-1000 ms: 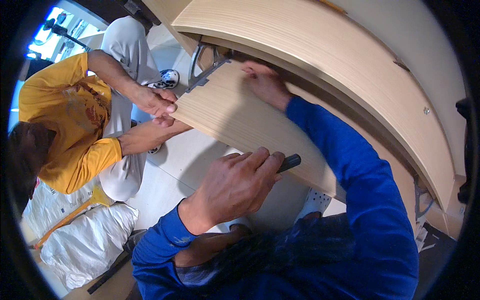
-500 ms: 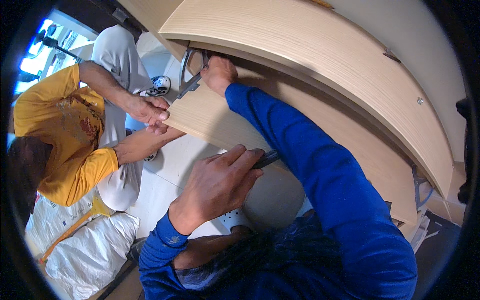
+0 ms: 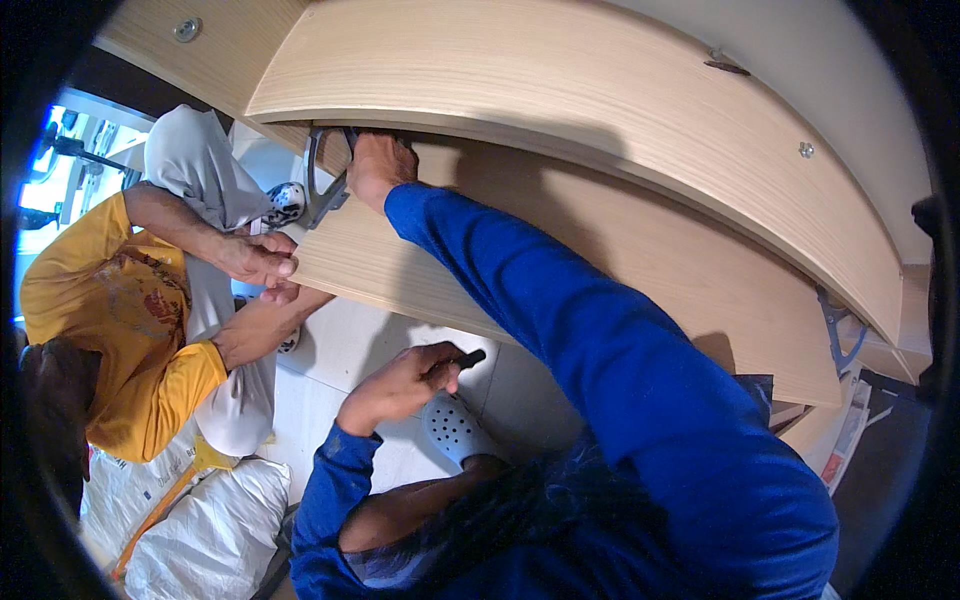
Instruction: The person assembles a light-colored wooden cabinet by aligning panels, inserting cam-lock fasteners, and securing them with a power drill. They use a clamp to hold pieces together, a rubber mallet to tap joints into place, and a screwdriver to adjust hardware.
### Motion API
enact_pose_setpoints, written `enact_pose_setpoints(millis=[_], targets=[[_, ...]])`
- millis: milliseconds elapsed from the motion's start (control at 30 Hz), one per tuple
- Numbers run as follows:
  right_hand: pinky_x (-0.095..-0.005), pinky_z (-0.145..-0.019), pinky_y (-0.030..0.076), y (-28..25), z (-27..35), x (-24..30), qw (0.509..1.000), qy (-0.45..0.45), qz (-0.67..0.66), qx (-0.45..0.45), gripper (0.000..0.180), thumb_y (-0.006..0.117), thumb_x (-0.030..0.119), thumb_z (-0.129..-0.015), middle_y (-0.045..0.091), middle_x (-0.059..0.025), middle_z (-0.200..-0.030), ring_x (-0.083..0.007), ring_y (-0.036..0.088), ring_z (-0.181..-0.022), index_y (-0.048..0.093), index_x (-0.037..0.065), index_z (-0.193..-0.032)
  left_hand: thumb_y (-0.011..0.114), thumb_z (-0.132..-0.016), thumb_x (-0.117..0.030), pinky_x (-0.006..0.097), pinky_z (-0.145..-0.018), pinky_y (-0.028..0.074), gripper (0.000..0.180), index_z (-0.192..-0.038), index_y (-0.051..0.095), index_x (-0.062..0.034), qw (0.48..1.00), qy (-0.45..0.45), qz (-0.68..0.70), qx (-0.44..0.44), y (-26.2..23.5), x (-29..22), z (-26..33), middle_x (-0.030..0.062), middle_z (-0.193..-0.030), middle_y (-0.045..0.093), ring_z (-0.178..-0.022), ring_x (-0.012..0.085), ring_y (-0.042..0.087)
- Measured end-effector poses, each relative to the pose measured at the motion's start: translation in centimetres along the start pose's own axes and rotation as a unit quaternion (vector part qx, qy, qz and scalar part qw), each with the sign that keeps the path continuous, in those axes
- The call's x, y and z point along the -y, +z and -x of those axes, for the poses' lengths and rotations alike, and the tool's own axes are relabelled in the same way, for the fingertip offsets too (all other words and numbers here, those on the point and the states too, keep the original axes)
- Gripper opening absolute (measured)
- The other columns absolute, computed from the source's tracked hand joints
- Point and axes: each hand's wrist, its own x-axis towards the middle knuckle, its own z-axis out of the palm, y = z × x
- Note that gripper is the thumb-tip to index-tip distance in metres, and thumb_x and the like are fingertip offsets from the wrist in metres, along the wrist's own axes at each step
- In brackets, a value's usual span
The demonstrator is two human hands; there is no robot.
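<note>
My right hand (image 3: 380,172) curls at the gray metal bracket (image 3: 329,205), upper left, its hold unclear; my left hand (image 3: 395,388), lower center, is closed around a black cylindrical tool (image 3: 470,359). Beneath my nearer right arm, the wood-grain panel (image 3: 690,275) slants lengthwise from upper left to right.

Wide fisheye view from the wearer's head, facing down on both hands (image 3: 400,385), close range
</note>
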Motion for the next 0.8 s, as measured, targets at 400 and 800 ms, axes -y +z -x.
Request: enact_pose_setpoints(millis=[400, 800], targets=[[-0.0413, -0.083, 0.057, 2.9, -2.7, -4.3, 0.987, -0.093, -0.122, -0.040, 0.011, 0.075, 0.014, -0.081, 0.073, -0.0139, -0.089, -0.0310, 0.072, -0.089, 0.070, 0.008, -0.089, 0.056, -0.103, -0.047, 0.049, -0.110, 0.044, 0.053, -0.144, 0.052, -0.0138, 0.894, 0.155, 0.343, -0.245, 2.3, 13.0, -12.4, 0.0104, -0.143, 0.058, -0.135, 0.0293, 0.051], [-0.0456, -0.090, 0.055, 1.5, -2.5, -2.2, 0.992, -0.003, -0.117, 0.041, 0.020, 0.070, 0.018, -0.077, 0.074, -0.0217, -0.100, -0.0407, 0.070, -0.099, 0.073, 0.007, -0.093, 0.047, -0.107, -0.042, 0.056, -0.111, 0.046, 0.046, -0.145, 0.055, -0.0174, 0.548, 0.220, 0.806, 0.044, 1.4, 7.7, -13.9, 0.0107, -0.144, 0.061, -0.129, 0.0333, 0.059]])
